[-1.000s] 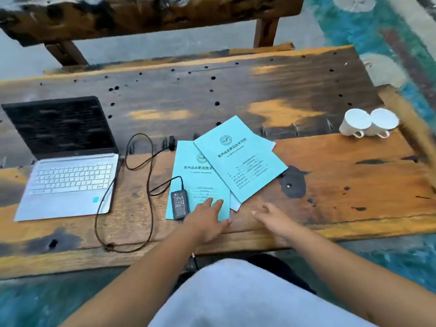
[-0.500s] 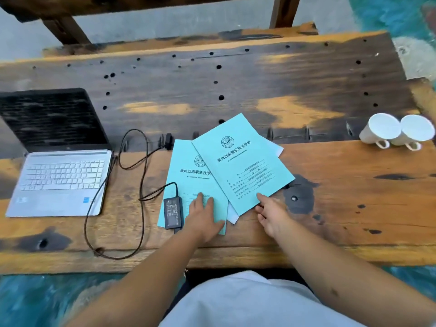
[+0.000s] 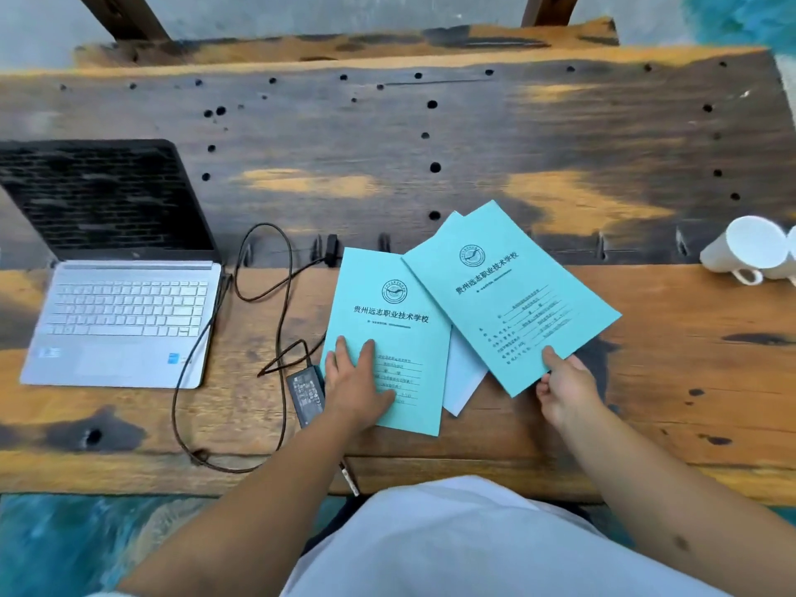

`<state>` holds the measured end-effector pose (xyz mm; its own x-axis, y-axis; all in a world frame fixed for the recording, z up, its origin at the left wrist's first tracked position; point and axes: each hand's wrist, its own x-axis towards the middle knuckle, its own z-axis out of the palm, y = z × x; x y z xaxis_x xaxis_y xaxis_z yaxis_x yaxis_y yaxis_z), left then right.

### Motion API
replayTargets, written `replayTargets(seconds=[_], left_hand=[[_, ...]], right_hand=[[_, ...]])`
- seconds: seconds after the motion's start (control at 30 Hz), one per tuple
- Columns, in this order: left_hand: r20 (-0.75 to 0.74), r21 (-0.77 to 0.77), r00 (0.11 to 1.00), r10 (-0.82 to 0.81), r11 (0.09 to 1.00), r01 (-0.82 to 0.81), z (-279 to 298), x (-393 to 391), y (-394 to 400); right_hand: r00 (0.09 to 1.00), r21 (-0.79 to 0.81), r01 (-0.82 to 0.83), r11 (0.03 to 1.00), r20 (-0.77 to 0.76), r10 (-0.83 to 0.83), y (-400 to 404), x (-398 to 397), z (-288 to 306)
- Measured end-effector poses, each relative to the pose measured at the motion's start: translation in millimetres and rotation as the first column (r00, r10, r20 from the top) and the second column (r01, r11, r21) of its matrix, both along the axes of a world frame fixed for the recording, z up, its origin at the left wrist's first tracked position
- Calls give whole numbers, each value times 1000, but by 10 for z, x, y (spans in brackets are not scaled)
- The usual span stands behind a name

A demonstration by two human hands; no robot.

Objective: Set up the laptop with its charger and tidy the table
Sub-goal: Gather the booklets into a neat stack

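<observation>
Two hands on teal booklets, laptop open at nine o'clock

The left hand (image 3: 355,383) presses flat on the near booklet (image 3: 387,333); the right hand (image 3: 564,383) pinches the tilted booklet (image 3: 508,290) at its lower edge. The charger brick (image 3: 306,392) lies just beside the left hand, and its cable (image 3: 282,295) loops toward the laptop (image 3: 120,312) on the bench (image 3: 689,381).

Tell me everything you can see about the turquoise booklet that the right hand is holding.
The right booklet is thin, with a turquoise paper-like cover bearing a round emblem, a line of Chinese characters and printed form lines. It lies tilted on the wooden table, its top leaning right. The right hand pinches its near corner. It overlaps the left booklet and a white sheet; another turquoise edge shows behind its top.
</observation>
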<state>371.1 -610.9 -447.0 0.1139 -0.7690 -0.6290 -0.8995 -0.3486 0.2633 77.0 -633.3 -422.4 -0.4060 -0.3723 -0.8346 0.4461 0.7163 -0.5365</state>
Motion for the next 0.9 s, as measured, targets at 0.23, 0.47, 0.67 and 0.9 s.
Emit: replayTargets(seconds=[0.23,0.47,0.67,0.9], left_hand=[[62,34,996,62,997,-64,-57,132,-79],[82,72,992,99,992,-105,-60,127,-184],[103,47,992,73,996,-78,-22,152,-185],[55,40,996,67,997,-69,28,84,-222]], right_hand=[[983,66,48,997,-182,-36,170,-466,-8],[973,203,54,978,-232,-6,255,-110,-87],[962,139,-268,953,-6,272,113,702,-99],[992,118,-93,989,93,83,-74,819,-27]])
